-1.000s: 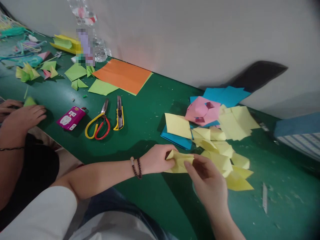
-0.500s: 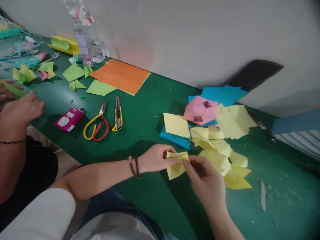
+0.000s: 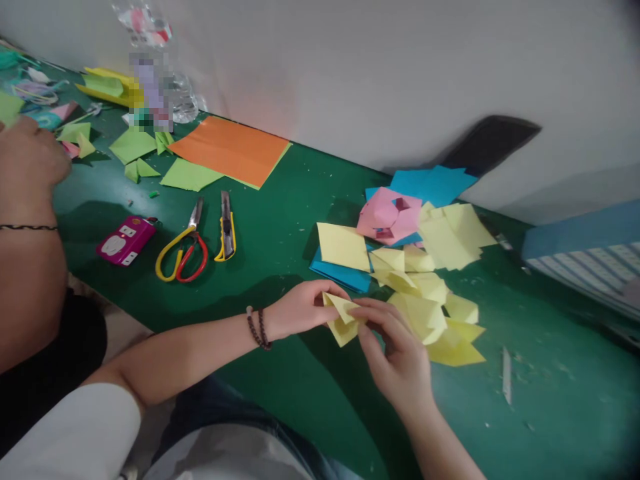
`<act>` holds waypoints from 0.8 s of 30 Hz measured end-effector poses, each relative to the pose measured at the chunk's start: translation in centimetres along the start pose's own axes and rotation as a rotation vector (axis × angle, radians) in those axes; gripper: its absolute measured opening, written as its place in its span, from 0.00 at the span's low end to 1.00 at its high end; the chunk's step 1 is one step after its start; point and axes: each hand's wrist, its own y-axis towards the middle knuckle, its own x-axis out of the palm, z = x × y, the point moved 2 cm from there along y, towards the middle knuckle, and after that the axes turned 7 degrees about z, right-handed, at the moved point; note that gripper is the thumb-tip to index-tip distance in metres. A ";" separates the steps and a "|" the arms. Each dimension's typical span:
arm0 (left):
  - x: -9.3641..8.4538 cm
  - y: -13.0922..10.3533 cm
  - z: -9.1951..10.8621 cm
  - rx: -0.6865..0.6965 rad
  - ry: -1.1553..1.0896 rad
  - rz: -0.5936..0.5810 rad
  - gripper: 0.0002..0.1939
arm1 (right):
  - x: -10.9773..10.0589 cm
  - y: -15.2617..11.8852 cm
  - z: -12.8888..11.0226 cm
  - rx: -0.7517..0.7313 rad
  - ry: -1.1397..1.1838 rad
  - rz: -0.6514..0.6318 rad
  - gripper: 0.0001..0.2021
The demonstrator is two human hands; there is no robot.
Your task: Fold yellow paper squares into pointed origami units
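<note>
A small folded yellow paper point(image 3: 341, 324) is held between both hands above the green table point(image 3: 280, 233). My left hand point(image 3: 303, 309), with dark beads at the wrist, grips its left side. On its right edge, the thumb and fingers of my right hand point(image 3: 400, 353) pinch the paper. Folded yellow pieces point(image 3: 420, 313) lie just beyond my right hand. Behind the held paper are a square yellow sheet point(image 3: 344, 247) on folded blue paper point(image 3: 340, 272) and a pink folded shape point(image 3: 389, 215).
Scissors point(image 3: 193, 240), a yellow cutter point(image 3: 227, 230) and a purple box point(image 3: 127, 241) lie left of centre. Orange paper point(image 3: 231, 150) rests near the wall. Another person's hand point(image 3: 33, 153) is at far left; a loose blade point(image 3: 507, 375) lies right.
The yellow paper has turned in my hands, and a pointed flap now shows. My right fingers have shifted over its edge. The other person's hand has moved up. The whole view has shifted slightly.
</note>
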 end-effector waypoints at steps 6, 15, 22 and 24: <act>-0.2 -0.2 0.2 0.021 0.022 -0.038 0.14 | 0.0 0.1 -0.3 -0.027 -0.113 0.039 0.04; -0.4 -0.1 0.2 0.091 0.026 0.000 0.14 | 0.1 0.1 -0.4 -0.069 -0.096 0.003 0.06; -0.5 -0.5 0.2 0.384 0.345 0.077 0.22 | 0.2 0.2 0.1 0.136 -0.052 -0.015 0.09; -0.3 -0.8 0.2 0.483 0.411 0.083 0.22 | 0.3 0.2 0.3 0.191 -0.042 -0.050 0.10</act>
